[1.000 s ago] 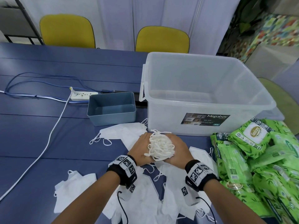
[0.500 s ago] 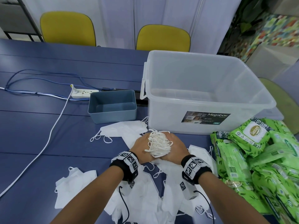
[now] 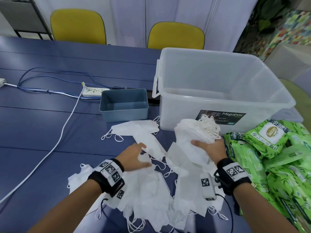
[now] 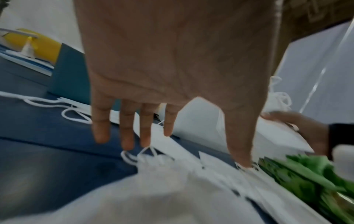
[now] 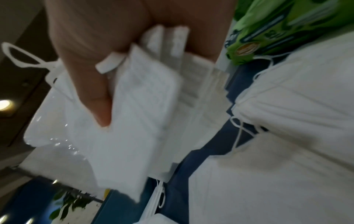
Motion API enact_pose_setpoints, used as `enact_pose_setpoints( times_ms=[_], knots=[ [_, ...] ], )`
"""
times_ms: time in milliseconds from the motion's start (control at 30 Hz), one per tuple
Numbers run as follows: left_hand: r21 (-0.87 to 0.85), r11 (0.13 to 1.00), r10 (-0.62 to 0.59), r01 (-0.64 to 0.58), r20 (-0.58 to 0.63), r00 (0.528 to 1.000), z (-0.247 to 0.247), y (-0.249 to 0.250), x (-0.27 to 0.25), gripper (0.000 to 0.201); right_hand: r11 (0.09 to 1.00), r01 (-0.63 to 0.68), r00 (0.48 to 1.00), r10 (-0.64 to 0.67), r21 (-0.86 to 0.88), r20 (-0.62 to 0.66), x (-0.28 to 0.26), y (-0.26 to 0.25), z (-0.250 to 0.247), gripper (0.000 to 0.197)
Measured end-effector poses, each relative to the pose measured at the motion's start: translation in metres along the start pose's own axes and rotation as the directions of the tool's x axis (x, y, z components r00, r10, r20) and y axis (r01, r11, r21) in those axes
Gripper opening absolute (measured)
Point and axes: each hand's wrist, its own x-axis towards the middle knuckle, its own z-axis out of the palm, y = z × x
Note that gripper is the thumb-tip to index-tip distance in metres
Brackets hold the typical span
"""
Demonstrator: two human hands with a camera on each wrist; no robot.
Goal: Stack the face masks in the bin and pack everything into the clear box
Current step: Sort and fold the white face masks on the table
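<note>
My right hand (image 3: 209, 147) grips a thick mask stack (image 3: 193, 133), thumb curled over it, ear loops bunched on top, held above the worktop (image 3: 33, 132) just in front of the clear box (image 3: 218, 91). My left hand (image 3: 133, 157) hangs with fingers (image 4: 126, 128) straight and spread over loose masks (image 3: 148, 187), holding nothing I can see. The blue bin (image 3: 124, 105) sits at ten o'clock from my hands, touching no mask, with more masks (image 3: 134, 129) just before it. Green wipe packs (image 3: 277, 157) pile at three o'clock.
</note>
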Motion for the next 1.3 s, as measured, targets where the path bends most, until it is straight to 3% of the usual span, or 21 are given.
enact_pose_setpoints(
  times_ms=[100, 200, 333, 433, 500, 600, 700, 767, 833, 933, 1000, 1100, 1233, 1300],
  knots=[
    [0.225, 0.970, -0.124, 0.091, 0.135, 0.983, 0.016, -0.010, -0.026, 0.117, 0.989, -0.117, 0.993, 0.116, 0.090, 0.018, -0.007, 0.017, -0.008, 0.088],
    [0.317, 0.945, -0.137, 0.080, 0.162, 0.977, 0.038, -0.008, -0.047, 0.128, 0.973, -0.168, 0.986, 0.167, 0.160, 0.017, -0.020, 0.028, -0.006, 0.107],
    [0.187, 0.977, -0.126, 0.105, 0.106, 0.986, 0.051, -0.009, -0.044, 0.118, 0.961, -0.154, 0.985, 0.168, 0.230, -0.040, -0.036, 0.025, -0.008, 0.063],
    [0.013, 0.989, -0.148, 0.148, 0.057, 0.987, 0.045, -0.011, -0.034, 0.106, 0.961, -0.167, 0.969, 0.201, 0.222, -0.144, -0.040, 0.032, -0.010, 0.062],
    [-0.036, 0.989, -0.145, 0.145, 0.011, 0.989, 0.040, -0.013, -0.026, 0.095, 0.953, -0.189, 0.950, 0.239, 0.235, -0.203, -0.040, 0.037, -0.014, 0.065],
    [-0.107, 0.973, -0.213, 0.205, -0.069, 0.975, 0.031, -0.017, -0.012, 0.082, 0.929, -0.152, 0.942, 0.240, 0.339, -0.234, -0.045, 0.035, -0.021, 0.050],
    [-0.062, 0.955, -0.296, 0.291, -0.113, 0.948, 0.025, -0.015, 0.005, 0.091, 0.913, -0.137, 0.928, 0.254, 0.384, -0.273, -0.051, 0.038, -0.028, 0.064],
    [0.078, 0.929, -0.338, 0.362, -0.222, 0.915, 0.022, -0.004, 0.012, 0.102, 0.893, -0.161, 0.912, 0.297, 0.420, -0.283, -0.054, 0.041, -0.033, 0.068],
    [0.181, 0.914, -0.278, 0.362, -0.370, 0.886, 0.020, 0.014, 0.016, 0.106, 0.872, -0.184, 0.900, 0.335, 0.454, -0.278, -0.057, 0.041, -0.039, 0.068],
    [0.243, 0.941, -0.090, 0.234, -0.487, 0.869, 0.026, 0.041, 0.026, 0.093, 0.852, -0.195, 0.896, 0.356, 0.486, -0.265, -0.061, 0.041, -0.047, 0.084],
    [0.270, 0.956, 0.005, 0.114, -0.404, 0.915, 0.038, 0.058, 0.037, 0.076, 0.840, -0.194, 0.892, 0.366, 0.506, -0.264, -0.063, 0.043, -0.049, 0.092],
    [0.331, 0.943, 0.087, -0.035, -0.142, 0.986, 0.060, 0.078, 0.055, 0.063, 0.825, -0.202, 0.893, 0.376, 0.529, -0.246, -0.068, 0.040, -0.054, 0.078],
    [0.427, 0.881, 0.165, -0.202, 0.121, 0.979, 0.073, 0.099, 0.078, 0.076, 0.838, -0.194, 0.915, 0.342, 0.510, -0.214, -0.071, 0.030, -0.065, 0.041],
    [0.457, 0.846, 0.162, -0.274, 0.270, 0.949, 0.072, 0.107, 0.090, 0.081, 0.857, -0.184, 0.923, 0.319, 0.481, -0.217, -0.070, 0.030, -0.069, 0.040]
  ],
)
